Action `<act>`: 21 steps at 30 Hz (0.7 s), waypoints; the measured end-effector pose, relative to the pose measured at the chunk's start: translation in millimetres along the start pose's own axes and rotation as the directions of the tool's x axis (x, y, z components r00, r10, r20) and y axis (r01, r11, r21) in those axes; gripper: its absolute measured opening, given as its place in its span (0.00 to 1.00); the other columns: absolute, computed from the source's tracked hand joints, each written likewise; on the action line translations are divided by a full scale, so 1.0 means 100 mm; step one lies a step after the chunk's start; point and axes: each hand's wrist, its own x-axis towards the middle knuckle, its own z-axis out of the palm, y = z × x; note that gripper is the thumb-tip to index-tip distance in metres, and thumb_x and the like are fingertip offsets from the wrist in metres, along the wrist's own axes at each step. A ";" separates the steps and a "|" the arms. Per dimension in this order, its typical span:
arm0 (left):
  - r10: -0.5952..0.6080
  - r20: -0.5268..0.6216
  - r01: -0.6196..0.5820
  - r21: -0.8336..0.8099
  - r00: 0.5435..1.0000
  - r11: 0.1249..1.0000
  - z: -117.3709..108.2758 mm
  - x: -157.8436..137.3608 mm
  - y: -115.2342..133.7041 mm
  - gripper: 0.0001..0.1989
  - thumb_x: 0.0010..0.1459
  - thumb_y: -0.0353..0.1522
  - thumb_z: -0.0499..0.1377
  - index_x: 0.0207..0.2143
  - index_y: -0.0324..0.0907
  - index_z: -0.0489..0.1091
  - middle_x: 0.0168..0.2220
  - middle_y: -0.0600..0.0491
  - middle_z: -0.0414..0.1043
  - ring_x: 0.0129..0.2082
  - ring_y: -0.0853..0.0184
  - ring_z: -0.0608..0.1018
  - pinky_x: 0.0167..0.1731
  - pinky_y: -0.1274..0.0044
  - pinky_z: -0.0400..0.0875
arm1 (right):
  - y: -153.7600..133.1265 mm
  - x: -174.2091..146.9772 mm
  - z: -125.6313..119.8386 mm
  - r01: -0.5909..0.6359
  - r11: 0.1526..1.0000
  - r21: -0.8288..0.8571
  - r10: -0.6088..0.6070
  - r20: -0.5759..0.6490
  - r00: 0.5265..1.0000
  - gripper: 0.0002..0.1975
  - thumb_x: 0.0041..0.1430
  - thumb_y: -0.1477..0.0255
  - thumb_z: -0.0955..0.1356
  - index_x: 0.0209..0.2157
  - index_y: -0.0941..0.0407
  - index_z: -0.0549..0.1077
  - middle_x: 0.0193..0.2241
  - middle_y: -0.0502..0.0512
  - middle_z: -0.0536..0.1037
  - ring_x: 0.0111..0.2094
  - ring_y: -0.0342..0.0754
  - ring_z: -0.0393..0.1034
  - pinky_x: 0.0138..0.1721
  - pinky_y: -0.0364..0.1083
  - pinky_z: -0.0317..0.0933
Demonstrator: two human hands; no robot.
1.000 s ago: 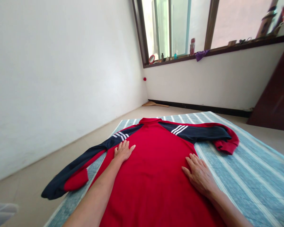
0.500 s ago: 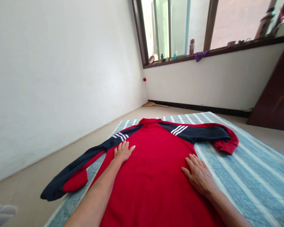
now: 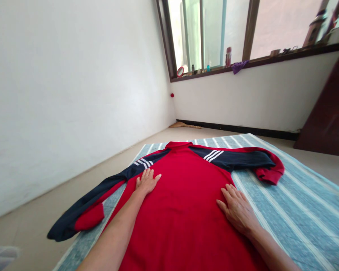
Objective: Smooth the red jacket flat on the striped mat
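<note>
A red jacket [image 3: 183, 203] with navy sleeves and white shoulder stripes lies spread out, its collar at the far end. Flat on its left side, just below the striped shoulder, rests my left hand [image 3: 147, 182], fingers extended. My right hand [image 3: 237, 206] lies on the jacket's right edge, palm down, fingers stretched and thumb apart. Neither hand grips the fabric. The left sleeve [image 3: 93, 197] reaches down past the edge of the striped cloth, while the right sleeve [image 3: 245, 160] extends to the right with its red cuff folded back.
Beneath the jacket is a blue-and-white striped cloth [image 3: 305, 203]. A white wall [image 3: 73, 94] rises on the left. On the window sill stand a pink bottle [image 3: 228, 57], a purple cloth [image 3: 238, 67] and small items. A broom [image 3: 183, 124] lies in the far corner; a dark red door [image 3: 324, 116] is at right.
Both hands keep the same places on the jacket, and the jacket lies as before. Only the camera view has shifted very slightly.
</note>
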 end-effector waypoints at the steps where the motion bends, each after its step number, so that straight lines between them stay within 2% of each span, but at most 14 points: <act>1: 0.001 0.002 -0.001 0.000 1.000 1.000 0.00 0.00 0.00 0.36 0.62 0.51 0.36 0.66 0.41 0.50 0.69 0.47 0.40 0.69 0.58 0.44 0.63 0.57 0.48 | 0.00 0.00 0.00 0.001 1.000 -0.004 -0.001 0.003 1.000 0.23 0.64 0.59 0.60 0.54 0.57 0.70 0.59 0.64 0.66 0.62 0.59 0.57 0.60 0.59 0.53; 11: -0.012 0.030 0.012 -0.012 0.999 1.000 -0.03 -0.02 0.01 0.38 0.62 0.51 0.35 0.67 0.38 0.47 0.69 0.47 0.38 0.69 0.60 0.43 0.64 0.57 0.45 | 0.00 0.01 -0.01 0.002 1.000 -0.021 -0.001 0.027 1.000 0.24 0.65 0.59 0.59 0.55 0.58 0.69 0.59 0.64 0.66 0.62 0.59 0.56 0.60 0.59 0.53; 21: -0.005 0.021 0.005 -0.010 1.000 1.000 -0.02 -0.01 0.01 0.37 0.62 0.51 0.35 0.66 0.40 0.48 0.69 0.46 0.39 0.69 0.58 0.44 0.63 0.56 0.47 | 0.00 0.00 0.02 -0.006 1.000 0.001 0.006 0.018 1.000 0.25 0.64 0.59 0.60 0.55 0.58 0.69 0.60 0.65 0.65 0.62 0.59 0.56 0.60 0.59 0.52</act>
